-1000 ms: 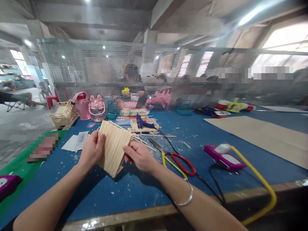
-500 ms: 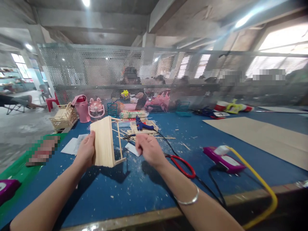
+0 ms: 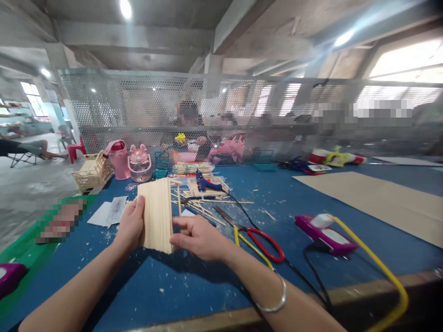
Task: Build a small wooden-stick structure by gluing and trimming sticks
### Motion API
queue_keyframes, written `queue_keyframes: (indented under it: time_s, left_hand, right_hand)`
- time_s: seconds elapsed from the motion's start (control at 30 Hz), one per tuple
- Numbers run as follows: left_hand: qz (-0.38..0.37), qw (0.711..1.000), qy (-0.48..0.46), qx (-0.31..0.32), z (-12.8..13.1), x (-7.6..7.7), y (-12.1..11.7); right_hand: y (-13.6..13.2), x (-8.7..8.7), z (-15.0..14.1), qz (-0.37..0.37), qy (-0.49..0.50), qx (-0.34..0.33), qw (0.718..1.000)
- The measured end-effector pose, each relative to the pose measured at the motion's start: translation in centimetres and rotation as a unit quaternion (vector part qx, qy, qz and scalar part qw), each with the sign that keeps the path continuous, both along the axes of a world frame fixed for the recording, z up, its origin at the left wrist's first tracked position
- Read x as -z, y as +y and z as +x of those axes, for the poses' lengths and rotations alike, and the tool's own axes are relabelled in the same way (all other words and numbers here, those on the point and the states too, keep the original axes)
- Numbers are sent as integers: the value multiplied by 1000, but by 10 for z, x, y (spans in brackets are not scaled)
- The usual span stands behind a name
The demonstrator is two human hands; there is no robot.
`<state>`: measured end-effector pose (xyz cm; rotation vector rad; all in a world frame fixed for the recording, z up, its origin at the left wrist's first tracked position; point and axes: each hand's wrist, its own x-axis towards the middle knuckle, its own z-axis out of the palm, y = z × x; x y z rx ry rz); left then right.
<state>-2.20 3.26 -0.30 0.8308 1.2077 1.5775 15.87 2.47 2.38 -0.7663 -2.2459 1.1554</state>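
Note:
A pale panel of glued wooden sticks (image 3: pixel 157 214) stands on edge over the blue table (image 3: pixel 194 281), with a thin stick frame behind it. My left hand (image 3: pixel 131 226) grips its left edge, thumb in front. My right hand (image 3: pixel 197 237) is at the panel's lower right corner, fingers stretched toward it and touching its edge. A silver bangle (image 3: pixel 273 302) is on my right wrist.
Red and yellow handled scissors (image 3: pixel 254 237) lie right of my right hand. A blue glue gun (image 3: pixel 206 184), loose sticks, a stick basket (image 3: pixel 92 173), pink containers (image 3: pixel 119 159), a purple device (image 3: pixel 325 233) with yellow tube, and cardboard (image 3: pixel 377 198) lie around. A person sits behind the mesh screen.
The panel went from tilted flat to standing on edge. My right hand let go, lifted away, then came back to the panel's lower right corner.

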Motion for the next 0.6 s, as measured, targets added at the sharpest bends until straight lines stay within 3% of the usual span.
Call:
queue_keyframes:
  time_s: [0.17, 0.37, 0.5, 0.6]
  left_hand:
    - [49, 997, 51, -8, 0, 1, -1]
    - [36, 997, 0, -67, 1, -3, 0]
    - [-12, 996, -44, -75, 2, -7, 1]
    - [-35, 993, -83, -78, -5, -7, 4]
  right_hand:
    - [3, 3, 1, 30, -48, 18, 998]
    - [-2, 8, -4, 143, 63, 65, 986]
    - [-1, 4, -2, 98, 143, 109, 979]
    - [14, -5, 13, 59, 250, 214, 942]
